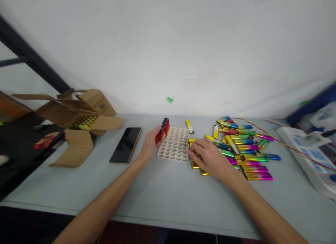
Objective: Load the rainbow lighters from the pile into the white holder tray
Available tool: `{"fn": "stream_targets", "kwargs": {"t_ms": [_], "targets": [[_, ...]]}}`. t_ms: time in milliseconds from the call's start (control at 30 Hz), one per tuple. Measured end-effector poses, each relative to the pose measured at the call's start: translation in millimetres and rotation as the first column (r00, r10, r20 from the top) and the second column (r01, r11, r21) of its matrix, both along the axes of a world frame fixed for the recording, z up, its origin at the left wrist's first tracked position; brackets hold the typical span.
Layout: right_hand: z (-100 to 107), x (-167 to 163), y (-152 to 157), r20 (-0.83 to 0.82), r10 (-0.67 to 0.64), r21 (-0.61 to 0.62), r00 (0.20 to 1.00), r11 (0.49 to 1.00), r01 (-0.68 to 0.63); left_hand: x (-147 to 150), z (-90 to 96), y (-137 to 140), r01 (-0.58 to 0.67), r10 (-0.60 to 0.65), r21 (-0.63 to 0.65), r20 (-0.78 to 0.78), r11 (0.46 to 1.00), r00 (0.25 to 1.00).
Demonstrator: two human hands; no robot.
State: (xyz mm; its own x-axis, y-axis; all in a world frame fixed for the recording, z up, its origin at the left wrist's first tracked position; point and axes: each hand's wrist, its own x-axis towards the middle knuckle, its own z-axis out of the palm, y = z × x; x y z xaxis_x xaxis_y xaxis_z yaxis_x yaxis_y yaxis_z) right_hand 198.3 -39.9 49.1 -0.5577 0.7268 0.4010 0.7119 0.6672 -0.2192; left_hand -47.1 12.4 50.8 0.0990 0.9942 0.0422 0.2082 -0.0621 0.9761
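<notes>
A white tray with rows of round holes lies in the middle of the table. Several red lighters with black tops stand upright along its left side. My left hand is closed round the nearest red lighter at that edge. To the right of the tray, my right hand has its fingers curled down over the gold-coloured lighters; whatever is under the fingertips is hidden. Shiny multicoloured lighters lie in a loose pile beyond that hand.
Two yellow lighters lie apart behind the tray. A black phone is left of my left hand. Farther left, an open cardboard box contains lighters. A white device stands at right, with a red wire crossing the table.
</notes>
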Motion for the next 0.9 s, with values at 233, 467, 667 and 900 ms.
{"fn": "stream_targets", "kwargs": {"t_ms": [233,467,667,900], "targets": [[-1.1,-0.1,-0.1,-0.057,0.011,0.026,0.998,1.000,-0.009,-0.6,2.2,1.6,-0.078,0.096,-0.103,0.178,0.992,0.979],[-2.5,-0.4,-1.2,-0.113,0.005,0.001,0.994,1.000,-0.005,0.8,-5.8,2.8,-0.126,0.144,-0.093,0.222,0.988,0.964],[-5.4,-6.3,-4.6,-0.128,0.056,-0.004,0.990,0.998,-0.057,1.9,-1.9,3.5,-0.151,0.111,0.141,0.259,0.978,0.959],[-11.5,-14.5,-9.0,-0.014,0.072,-0.047,0.997,0.996,-0.073,-9.8,5.2,6.7,-0.161,0.123,0.347,0.129,0.924,0.984]]}}
